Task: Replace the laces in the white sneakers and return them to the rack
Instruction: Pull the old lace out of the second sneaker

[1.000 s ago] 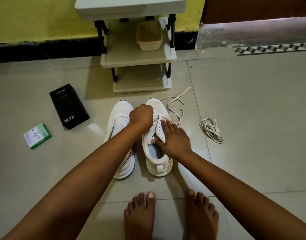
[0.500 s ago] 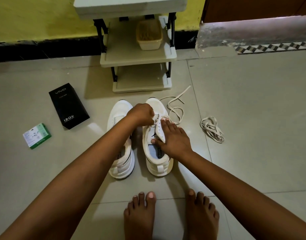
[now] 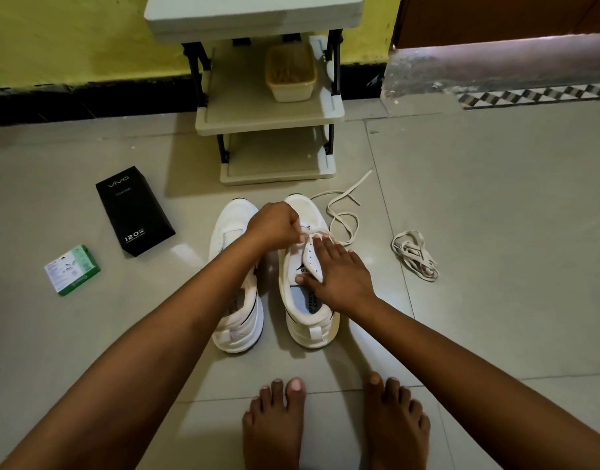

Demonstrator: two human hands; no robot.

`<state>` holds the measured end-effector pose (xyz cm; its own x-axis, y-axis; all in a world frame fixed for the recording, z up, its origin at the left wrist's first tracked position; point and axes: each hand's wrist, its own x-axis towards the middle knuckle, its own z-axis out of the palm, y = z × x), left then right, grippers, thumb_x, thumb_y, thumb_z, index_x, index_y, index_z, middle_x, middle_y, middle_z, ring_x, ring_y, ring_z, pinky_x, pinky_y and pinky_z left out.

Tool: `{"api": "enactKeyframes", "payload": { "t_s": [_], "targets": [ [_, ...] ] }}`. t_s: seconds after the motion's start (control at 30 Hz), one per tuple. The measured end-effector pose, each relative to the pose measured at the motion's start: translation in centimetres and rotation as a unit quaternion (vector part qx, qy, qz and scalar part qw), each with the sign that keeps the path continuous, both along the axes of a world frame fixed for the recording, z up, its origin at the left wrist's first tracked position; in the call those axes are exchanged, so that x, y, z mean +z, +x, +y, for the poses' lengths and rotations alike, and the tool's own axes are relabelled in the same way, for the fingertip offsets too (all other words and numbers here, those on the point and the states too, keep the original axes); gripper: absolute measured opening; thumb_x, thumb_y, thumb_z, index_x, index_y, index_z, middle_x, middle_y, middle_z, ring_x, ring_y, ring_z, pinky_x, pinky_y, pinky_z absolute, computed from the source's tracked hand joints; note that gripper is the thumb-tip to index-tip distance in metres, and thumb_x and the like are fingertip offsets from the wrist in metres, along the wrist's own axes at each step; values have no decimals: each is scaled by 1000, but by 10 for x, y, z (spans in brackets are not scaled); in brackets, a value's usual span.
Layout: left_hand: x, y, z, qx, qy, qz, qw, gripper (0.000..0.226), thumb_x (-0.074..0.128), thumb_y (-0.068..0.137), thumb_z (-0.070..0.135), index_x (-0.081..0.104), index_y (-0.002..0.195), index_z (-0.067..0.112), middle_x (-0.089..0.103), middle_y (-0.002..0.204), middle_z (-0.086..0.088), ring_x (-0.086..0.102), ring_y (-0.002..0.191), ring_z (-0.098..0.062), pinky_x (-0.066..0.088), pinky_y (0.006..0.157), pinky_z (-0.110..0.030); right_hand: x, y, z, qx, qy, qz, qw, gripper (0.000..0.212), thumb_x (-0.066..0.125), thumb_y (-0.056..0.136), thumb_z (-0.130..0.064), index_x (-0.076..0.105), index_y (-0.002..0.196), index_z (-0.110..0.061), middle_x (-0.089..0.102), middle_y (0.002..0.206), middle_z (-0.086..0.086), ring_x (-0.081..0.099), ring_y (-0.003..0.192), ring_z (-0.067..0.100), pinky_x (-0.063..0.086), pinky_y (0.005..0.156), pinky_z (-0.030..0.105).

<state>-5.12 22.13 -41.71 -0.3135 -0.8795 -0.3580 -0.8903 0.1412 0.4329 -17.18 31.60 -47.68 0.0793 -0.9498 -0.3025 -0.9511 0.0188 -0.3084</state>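
Observation:
Two white sneakers stand side by side on the floor, toes toward the rack (image 3: 269, 111). My left hand (image 3: 274, 225) reaches over the left sneaker (image 3: 232, 218) and pinches the cream lace (image 3: 342, 215) at the front eyelets of the right sneaker (image 3: 312, 323). My right hand (image 3: 339, 273) lies flat on the right sneaker's tongue and side, fingers straight, thumb at the collar. The lace's loose end trails on the floor to the right of the toe. A second lace (image 3: 415, 254) lies bundled further right.
A black phone box (image 3: 134, 212) and a small green box (image 3: 72, 269) lie on the floor at left. A beige tub (image 3: 291, 74) sits on the rack's middle shelf. My bare feet (image 3: 332, 422) are just behind the sneakers. A step (image 3: 495, 67) rises at the back right.
My left hand has shifted a little to the right, onto the right sneaker's front eyelets, and now pinches the lace there. My right hand has stayed on the tongue.

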Motion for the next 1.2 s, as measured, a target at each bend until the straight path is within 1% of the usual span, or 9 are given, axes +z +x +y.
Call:
{"api": "enactKeyframes", "payload": {
  "t_s": [0.1, 0.17, 0.3, 0.57, 0.73, 0.87, 0.93, 1.03, 1.2],
  "targets": [
    [15, 0, 3, 46, 99, 170, 979, 2, 69, 81, 6, 70, 82, 5, 70, 96, -10, 61, 91, -19, 49, 80, -29, 0, -1, 0, 1, 0, -5, 1000, 78, 31, 93, -60, 1, 151, -18, 5, 159, 3, 8, 146, 20, 10, 117, 36],
    [12, 2, 2, 69, 99, 192, 974, 13, 69, 82, 6, 69, 95, 6, 67, 102, -10, 60, 98, -21, 49, 86, -32, 0, -1, 0, -1, 0, -7, 1000, 79, 32, 93, -60, 1, 151, -18, 5, 159, 3, 8, 146, 20, 11, 117, 36],
    [-4, 4, 1, -34, 13, -79, 996, 47, 69, 79, 16, 58, 125, 16, 58, 126, -9, 55, 113, -27, 47, 89, -33, -1, 0, 0, -4, 2, -8, 1000, 80, 33, 92, -62, 1, 151, -19, 5, 159, 3, 7, 146, 20, 10, 117, 36],
    [-4, -18, 15, -118, -133, -204, 963, 22, 48, 91, 7, 62, 107, 4, 63, 113, -13, 59, 104, -31, 43, 76, -31, 0, 0, 1, -11, 9, -7, 1000, 81, 32, 91, -63, -1, 151, -20, 2, 159, 2, 6, 146, 20, 9, 117, 37],
    [-1, 1, 0, -16, -35, -13, 999, 8, 66, 83, 12, 72, 88, 10, 68, 91, -6, 61, 88, -21, 43, 70, -25, -1, -1, 0, -2, 11, -1, 1000, 78, 29, 92, -62, 0, 151, -20, 3, 159, 2, 5, 146, 20, 8, 117, 37],
    [15, 3, 1, 67, 67, 212, 973, 3, 72, 80, 8, 70, 77, 9, 64, 69, 2, 57, 63, -8, 44, 59, -18, -2, -2, 0, 1, 8, -2, 1000, 79, 29, 92, -62, 0, 151, -19, 3, 159, 3, 6, 146, 20, 9, 117, 37],
    [10, 1, -1, 59, 30, 167, 984, 16, 74, 78, 13, 72, 93, 7, 69, 84, -5, 62, 74, -14, 48, 73, -24, -2, -1, -1, 2, 9, 0, 1000, 79, 30, 92, -62, 0, 151, -19, 3, 159, 3, 6, 146, 20, 9, 117, 37],
    [-5, 0, 0, -19, -12, -54, 998, 42, 75, 76, 20, 65, 117, 19, 63, 120, -6, 58, 108, -23, 45, 86, -30, -1, -1, 0, -1, 2, 2, 1000, 81, 28, 90, -67, 5, 151, -18, 10, 158, 4, 10, 145, 21, 11, 117, 37],
    [-8, -8, 9, 0, -80, -139, 987, 26, 59, 85, 10, 68, 110, 13, 63, 111, -11, 60, 100, -29, 40, 71, -30, 2, 0, 1, -7, 1, -5, 1000, 80, 33, 90, -63, 7, 151, -18, 14, 158, 4, 12, 145, 22, 11, 117, 38]
  ]
}}
